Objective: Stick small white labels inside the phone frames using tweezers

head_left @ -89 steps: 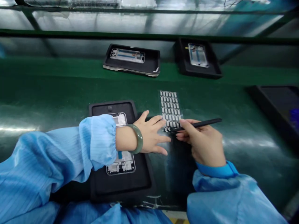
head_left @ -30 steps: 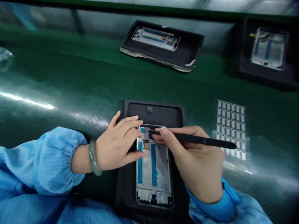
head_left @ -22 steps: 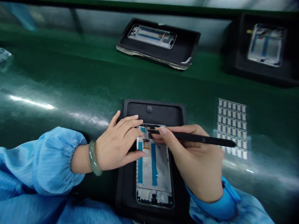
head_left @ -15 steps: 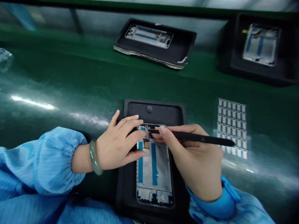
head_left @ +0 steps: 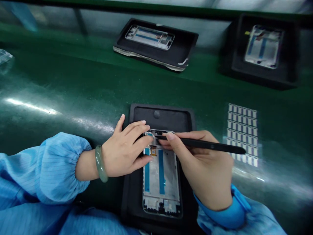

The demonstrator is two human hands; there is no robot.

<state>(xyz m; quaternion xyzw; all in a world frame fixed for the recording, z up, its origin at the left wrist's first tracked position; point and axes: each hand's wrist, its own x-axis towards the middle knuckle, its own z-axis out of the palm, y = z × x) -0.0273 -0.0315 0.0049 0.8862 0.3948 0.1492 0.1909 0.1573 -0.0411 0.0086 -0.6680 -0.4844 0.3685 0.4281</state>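
Observation:
A phone mid-frame (head_left: 170, 173) with blue adhesive strips lies in a black foam tray (head_left: 137, 205) in front of me. My right hand (head_left: 205, 163) pinches black tweezers (head_left: 210, 145), whose tips point at the top of the frame. My left hand (head_left: 128, 150) rests across the frame's upper left edge with its fingers spread, the fingertips near the tweezer tips. Below those fingers an orange flex connector (head_left: 153, 151) shows on the frame. Whether the tweezers grip anything is too small to tell.
To the right lies a sheet of small white stickers (head_left: 242, 133) in rows. At the back, a black tray (head_left: 181, 55) and another black tray (head_left: 234, 65) each carry a phone frame. Clear plastic (head_left: 5, 58) sits at the far left on the green surface (head_left: 73, 81).
Both trays at the back have shifted to the left. My hands, the tweezers and the near phone frame stay almost where they were.

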